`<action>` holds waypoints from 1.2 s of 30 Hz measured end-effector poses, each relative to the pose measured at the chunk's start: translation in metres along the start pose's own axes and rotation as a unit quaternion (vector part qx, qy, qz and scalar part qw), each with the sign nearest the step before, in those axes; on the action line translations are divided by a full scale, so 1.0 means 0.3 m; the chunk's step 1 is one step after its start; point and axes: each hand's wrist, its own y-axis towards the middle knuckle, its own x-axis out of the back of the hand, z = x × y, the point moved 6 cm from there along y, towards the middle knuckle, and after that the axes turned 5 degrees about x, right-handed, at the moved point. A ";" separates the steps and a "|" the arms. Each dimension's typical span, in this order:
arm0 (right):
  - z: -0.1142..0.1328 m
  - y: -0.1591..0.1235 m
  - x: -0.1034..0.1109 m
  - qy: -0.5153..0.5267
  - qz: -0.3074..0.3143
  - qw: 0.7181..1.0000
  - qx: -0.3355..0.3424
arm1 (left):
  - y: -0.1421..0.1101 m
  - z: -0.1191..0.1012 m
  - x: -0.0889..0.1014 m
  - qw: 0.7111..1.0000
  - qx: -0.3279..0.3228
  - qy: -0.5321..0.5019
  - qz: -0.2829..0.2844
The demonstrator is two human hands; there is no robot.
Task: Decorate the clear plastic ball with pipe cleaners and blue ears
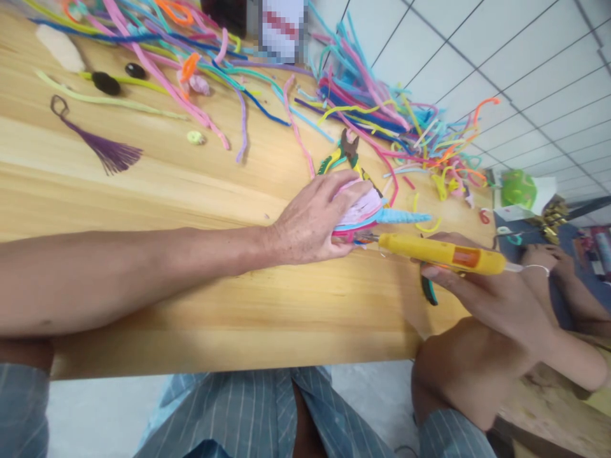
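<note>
My left hand (315, 219) is wrapped over a pipe-cleaner craft piece (358, 207), pale pink on top with bright pink and blue strips along its near side and a light blue pointed end to the right. Part of the piece is hidden under my fingers. In my right hand (487, 280) is a yellow hot glue gun (439, 251), its metal nozzle at the lower edge of the piece. Whether nozzle and piece touch, I cannot tell. Just behind my left hand lie green-and-yellow wire cutters (348, 152), partly covered.
Loose colourful pipe cleaners (372, 108) are heaped along the table's far side. A purple tassel (102, 143) and dark oval pieces (105, 83) lie at the left. A dark-green handle (428, 289) shows under the glue gun. Another person's hand (541, 257) is at the right.
</note>
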 end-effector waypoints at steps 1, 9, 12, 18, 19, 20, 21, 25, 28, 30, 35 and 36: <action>0.002 0.001 -0.003 -0.003 0.006 1.000 0.006 | 0.000 -0.001 0.001 1.000 -0.003 0.002 -0.003; -0.003 -0.009 -0.004 -0.017 -0.012 1.000 0.009 | 0.000 0.003 0.000 1.000 -0.001 0.000 -0.009; -0.005 -0.012 -0.003 -0.010 -0.018 1.000 0.002 | 0.000 0.004 -0.001 1.000 0.006 -0.005 -0.007; -0.009 -0.011 -0.006 -0.011 -0.002 1.000 0.008 | -0.002 -0.002 0.001 1.000 -0.005 0.012 -0.014; -0.010 -0.012 -0.005 -0.013 -0.002 1.000 0.008 | -0.002 -0.003 0.002 1.000 -0.008 0.014 -0.014; -0.011 -0.012 -0.003 -0.015 -0.003 1.000 0.008 | -0.002 -0.003 0.002 1.000 -0.009 0.014 -0.014; -0.011 -0.014 -0.001 -0.017 -0.007 1.000 0.009 | -0.002 -0.003 0.002 1.000 -0.009 0.013 -0.013; -0.015 -0.022 0.000 -0.017 -0.017 1.000 0.014 | -0.002 0.001 0.001 1.000 -0.001 -0.001 -0.006; -0.017 -0.025 -0.006 -0.009 -0.013 1.000 0.017 | -0.002 0.001 0.001 1.000 -0.001 -0.004 -0.006; -0.017 -0.025 -0.007 -0.006 -0.014 1.000 0.016 | -0.003 0.000 0.001 1.000 -0.004 -0.004 -0.010; -0.013 -0.019 -0.005 -0.002 -0.018 1.000 0.006 | -0.003 0.003 -0.001 1.000 0.002 -0.010 -0.006; -0.013 -0.018 -0.006 0.001 -0.017 1.000 0.004 | -0.003 0.003 -0.001 1.000 0.001 -0.010 -0.006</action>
